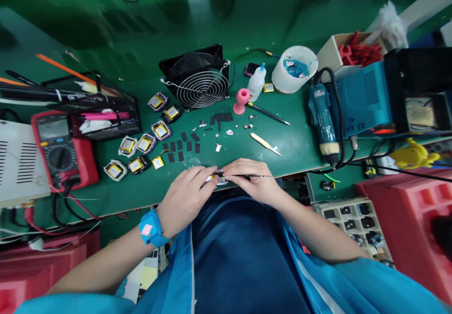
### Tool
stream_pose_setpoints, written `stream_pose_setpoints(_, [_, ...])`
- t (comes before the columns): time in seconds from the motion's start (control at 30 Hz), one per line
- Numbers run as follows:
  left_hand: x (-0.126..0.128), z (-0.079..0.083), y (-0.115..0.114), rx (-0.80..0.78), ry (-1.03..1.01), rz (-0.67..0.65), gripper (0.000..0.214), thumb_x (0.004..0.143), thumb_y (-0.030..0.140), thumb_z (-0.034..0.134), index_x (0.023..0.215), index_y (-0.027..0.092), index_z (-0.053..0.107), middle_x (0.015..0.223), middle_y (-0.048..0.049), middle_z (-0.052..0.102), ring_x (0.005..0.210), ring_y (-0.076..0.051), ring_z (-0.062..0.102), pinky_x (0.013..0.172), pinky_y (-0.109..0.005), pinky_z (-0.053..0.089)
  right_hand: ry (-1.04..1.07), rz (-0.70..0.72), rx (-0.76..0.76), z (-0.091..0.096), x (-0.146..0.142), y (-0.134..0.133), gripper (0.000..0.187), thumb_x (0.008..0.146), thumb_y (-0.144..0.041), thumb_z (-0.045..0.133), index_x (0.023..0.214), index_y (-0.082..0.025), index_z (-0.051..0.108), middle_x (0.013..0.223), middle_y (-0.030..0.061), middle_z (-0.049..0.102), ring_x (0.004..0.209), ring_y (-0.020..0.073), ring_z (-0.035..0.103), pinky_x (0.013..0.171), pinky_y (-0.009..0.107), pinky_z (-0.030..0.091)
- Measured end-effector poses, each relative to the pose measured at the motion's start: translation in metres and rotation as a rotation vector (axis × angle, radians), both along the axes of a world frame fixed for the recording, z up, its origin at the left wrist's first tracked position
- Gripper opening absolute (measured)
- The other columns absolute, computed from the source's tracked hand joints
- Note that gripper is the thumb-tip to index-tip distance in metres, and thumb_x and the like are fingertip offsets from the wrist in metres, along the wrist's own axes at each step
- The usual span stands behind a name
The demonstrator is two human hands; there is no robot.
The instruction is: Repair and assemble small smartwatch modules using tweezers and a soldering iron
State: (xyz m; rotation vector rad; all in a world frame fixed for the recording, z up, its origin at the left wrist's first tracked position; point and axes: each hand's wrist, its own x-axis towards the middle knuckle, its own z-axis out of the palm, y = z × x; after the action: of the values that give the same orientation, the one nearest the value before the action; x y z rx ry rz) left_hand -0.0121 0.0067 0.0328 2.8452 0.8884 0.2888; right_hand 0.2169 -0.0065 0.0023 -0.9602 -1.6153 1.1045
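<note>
My left hand (187, 194) is closed in a pinch on a small device with a yellow battery (213, 178) at the near edge of the green bench (289, 140). My right hand (252, 177) is closed on thin tweezers (261, 176) whose tip meets that device. Both hands touch each other over the table edge. A blue wrist strap (150, 229) sits on my left wrist. Several similar small devices with yellow batteries (144, 142) lie in a group to the left. Small black pads (181, 147) are scattered just beyond my hands.
A black fan (197, 78) stands at the back centre. A red multimeter (60, 147) and black mesh tray (102, 111) lie left. A blue electric screwdriver (323, 116), white cup (294, 69), glue bottle (256, 82), pink holder (242, 100) and knife (264, 143) are right. A parts tray (356, 220) sits lower right.
</note>
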Motion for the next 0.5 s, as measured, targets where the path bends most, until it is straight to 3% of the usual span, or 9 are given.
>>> stream_pose_setpoints(0.1, [0.000, -0.001, 0.000, -0.029, -0.035, 0.019, 0.019, 0.102, 0.017, 0.055, 0.113, 0.017, 0.070, 0.123, -0.0129, 0.072, 0.109, -0.028, 0.067, 0.087, -0.042, 0.058, 0.088, -0.070, -0.130, 0.005, 0.006, 0.001, 0.015, 0.098, -0.033, 0.067, 0.094, -0.021, 0.075, 0.095, 0.0065, 0.080, 0.091, 0.0196, 0.076, 0.083, 0.035, 0.062])
stream_pose_setpoints(0.2, [0.002, -0.004, -0.005, -0.047, -0.099, 0.100, 0.017, 0.102, 0.020, 0.057, 0.117, 0.016, 0.064, 0.117, -0.0118, 0.072, 0.105, -0.026, 0.066, 0.090, -0.041, 0.058, 0.021, -0.136, -0.219, 0.018, 0.026, 0.003, 0.029, 0.102, -0.044, 0.060, 0.090, -0.019, 0.069, 0.077, 0.0028, 0.072, 0.070, 0.0157, 0.070, 0.066, 0.028, 0.057])
stream_pose_setpoints(0.27, [0.003, -0.006, -0.012, -0.046, -0.148, 0.209, 0.020, 0.100, 0.022, 0.060, 0.119, 0.015, 0.059, 0.110, -0.0119, 0.070, 0.100, -0.025, 0.065, 0.088, -0.040, 0.059, -0.191, -0.141, -0.197, 0.027, 0.046, 0.005, 0.040, 0.107, -0.047, 0.047, 0.082, -0.020, 0.063, 0.065, -0.0009, 0.062, 0.057, 0.0128, 0.060, 0.058, 0.025, 0.048])
stream_pose_setpoints(0.37, [0.003, -0.007, -0.024, -0.067, -0.220, 0.334, 0.027, 0.099, 0.023, 0.061, 0.124, 0.015, 0.055, 0.109, -0.0121, 0.065, 0.098, -0.024, 0.066, 0.084, -0.037, 0.060, -0.666, -0.165, -0.096, 0.037, 0.078, 0.010, 0.054, 0.109, -0.053, 0.031, 0.070, -0.022, 0.051, 0.059, -0.0002, 0.053, 0.053, 0.0148, 0.051, 0.055, 0.029, 0.037])
stream_pose_setpoints(0.5, [-0.003, -0.006, -0.034, -0.162, -0.265, 0.359, 0.028, 0.100, 0.013, 0.053, 0.127, 0.019, 0.055, 0.116, -0.0100, 0.062, 0.101, -0.020, 0.068, 0.085, -0.030, 0.060, -1.150, -0.398, 0.037, 0.037, 0.102, 0.015, 0.052, 0.104, -0.062, 0.034, 0.083, -0.021, 0.058, 0.074, 0.0062, 0.062, 0.060, 0.0204, 0.056, 0.052, 0.031, 0.029])
